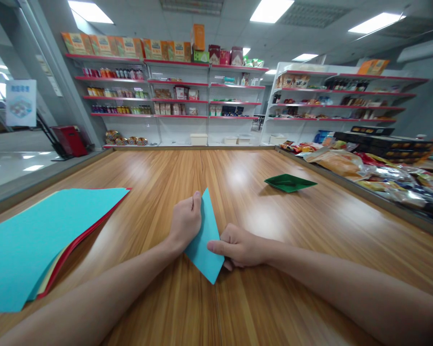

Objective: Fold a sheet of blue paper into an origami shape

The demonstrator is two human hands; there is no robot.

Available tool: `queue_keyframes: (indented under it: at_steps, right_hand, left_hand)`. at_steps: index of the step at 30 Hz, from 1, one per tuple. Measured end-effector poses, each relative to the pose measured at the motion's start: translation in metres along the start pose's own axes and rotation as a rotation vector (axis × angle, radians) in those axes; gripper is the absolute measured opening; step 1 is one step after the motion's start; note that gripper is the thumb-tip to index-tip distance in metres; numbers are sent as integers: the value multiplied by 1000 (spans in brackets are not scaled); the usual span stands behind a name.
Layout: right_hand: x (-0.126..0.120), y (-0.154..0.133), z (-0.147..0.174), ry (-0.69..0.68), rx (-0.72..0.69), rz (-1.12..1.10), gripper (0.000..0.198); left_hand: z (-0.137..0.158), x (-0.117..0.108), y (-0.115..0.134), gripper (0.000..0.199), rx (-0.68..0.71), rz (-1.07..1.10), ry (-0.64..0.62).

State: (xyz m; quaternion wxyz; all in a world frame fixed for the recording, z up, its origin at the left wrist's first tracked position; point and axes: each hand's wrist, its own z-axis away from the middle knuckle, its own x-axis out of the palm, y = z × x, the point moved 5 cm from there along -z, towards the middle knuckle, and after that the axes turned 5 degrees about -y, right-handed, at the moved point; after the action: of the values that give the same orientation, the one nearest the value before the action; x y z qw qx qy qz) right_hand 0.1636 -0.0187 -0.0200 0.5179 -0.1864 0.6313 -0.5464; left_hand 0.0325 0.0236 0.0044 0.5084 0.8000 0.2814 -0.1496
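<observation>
A folded piece of light blue paper [206, 240] is held up at a tilt between my two hands, over the near middle of the table. My left hand [186, 216] is closed on its left edge, the thumb pointing up. On the lower right edge, my right hand [238, 245] pinches the paper, its thumb lying flat on the near face. Further back to the right rests a folded green paper shape [290, 182], opened slightly like a shallow boat. To the left lies a stack of coloured paper sheets [50, 230], blue on top with red and cream edges showing.
The wooden table [147, 192] has a raised rim. Packaged snacks [346, 166] and black boxes [386, 144] are piled beyond its right edge. Behind stand store shelves [180, 86] with bottles and boxes. A red box-like object [70, 140] and a sign [20, 102] stand at left.
</observation>
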Motion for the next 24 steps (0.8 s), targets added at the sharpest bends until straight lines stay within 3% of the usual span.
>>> queue_keyframes:
  at_steps: [6,10,19,24]
  right_hand:
    - [-1,0,-2,108,-85,-59,65]
    - [-1,5,-3,162,-61,-104,65]
    - [-13,13,-3,343,-43,-162,67]
    - [-28,22,-4,514,-43,-299,63]
  left_hand:
    - [-1,-2,0,50,-6,-6,-19]
    - [1,2,3,50,-21,6,-69]
    - [14,18,12,53,21,17,-295]
    - [23,28,19,58,55,98,-463]
